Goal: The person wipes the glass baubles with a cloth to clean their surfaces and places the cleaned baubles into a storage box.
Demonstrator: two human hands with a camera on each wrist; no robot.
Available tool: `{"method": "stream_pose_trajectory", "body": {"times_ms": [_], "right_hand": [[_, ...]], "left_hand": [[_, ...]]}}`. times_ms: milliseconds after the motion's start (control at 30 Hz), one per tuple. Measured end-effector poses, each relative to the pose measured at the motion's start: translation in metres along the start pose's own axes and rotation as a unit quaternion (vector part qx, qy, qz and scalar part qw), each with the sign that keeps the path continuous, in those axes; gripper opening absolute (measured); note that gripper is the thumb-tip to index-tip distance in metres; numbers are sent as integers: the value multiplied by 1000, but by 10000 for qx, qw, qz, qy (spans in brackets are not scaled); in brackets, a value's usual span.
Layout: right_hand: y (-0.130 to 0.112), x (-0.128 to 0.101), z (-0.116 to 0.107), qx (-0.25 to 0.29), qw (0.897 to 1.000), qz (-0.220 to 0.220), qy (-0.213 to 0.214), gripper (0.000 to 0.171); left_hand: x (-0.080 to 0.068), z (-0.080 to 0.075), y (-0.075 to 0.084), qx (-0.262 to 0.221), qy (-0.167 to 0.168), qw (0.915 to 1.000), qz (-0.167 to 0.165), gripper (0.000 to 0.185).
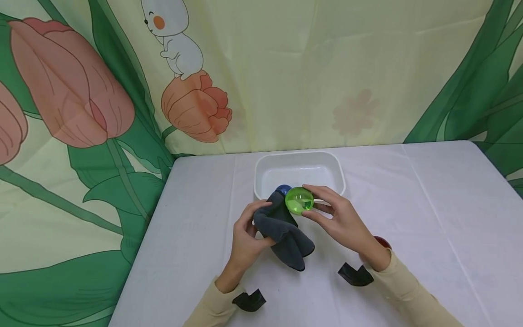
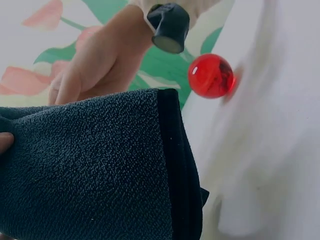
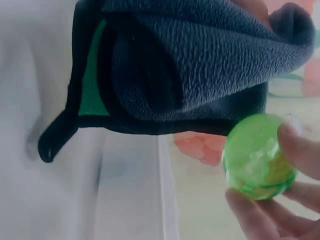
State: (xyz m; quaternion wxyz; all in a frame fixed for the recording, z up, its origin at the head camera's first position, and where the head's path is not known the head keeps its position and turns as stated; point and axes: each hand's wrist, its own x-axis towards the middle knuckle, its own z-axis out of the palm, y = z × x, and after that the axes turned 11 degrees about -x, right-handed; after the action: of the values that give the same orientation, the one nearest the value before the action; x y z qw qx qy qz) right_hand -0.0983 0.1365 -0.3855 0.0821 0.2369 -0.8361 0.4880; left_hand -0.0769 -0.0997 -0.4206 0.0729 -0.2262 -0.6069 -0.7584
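Note:
My left hand [image 1: 248, 236] grips a folded dark grey cloth [image 1: 282, 229] with black edging, held above the table. The right wrist view shows a green patch on the inner side of this cloth [image 3: 165, 65]. Between the fingertips and thumb of my right hand [image 1: 337, 218] is a clear green ball [image 1: 299, 200], right beside the cloth's upper end. A blue ball [image 1: 283, 188] shows partly behind the cloth, at the tray's front rim; whether it lies inside cannot be told. The red ball [image 2: 211, 76] sits on the table near my right wrist, mostly hidden in the head view.
A white rectangular tray [image 1: 300, 159] stands at the back of the table [image 1: 196, 218], just beyond the hands. Behind it hangs a curtain [image 1: 286, 91] printed with tulips and a white animal. Black bands [image 1: 356, 274] are on both sleeves.

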Motion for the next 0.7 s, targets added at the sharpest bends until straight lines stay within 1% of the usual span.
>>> {"method": "stream_pose_trajectory", "body": {"times_ms": [267,533,700], "right_hand": [[8,11,7,-218,9989,382,176,60],[15,21,11,-219,9952,944,102,60],[21,27,14,-363,9921,1188,152,60]], "left_hand": [[-6,-3,-4,-11,17,9999,-166,65],[-10,-3,-4,-43,38,9995,-312,66],[-10,-3,-4,32,53,9994,-341,67]]}}
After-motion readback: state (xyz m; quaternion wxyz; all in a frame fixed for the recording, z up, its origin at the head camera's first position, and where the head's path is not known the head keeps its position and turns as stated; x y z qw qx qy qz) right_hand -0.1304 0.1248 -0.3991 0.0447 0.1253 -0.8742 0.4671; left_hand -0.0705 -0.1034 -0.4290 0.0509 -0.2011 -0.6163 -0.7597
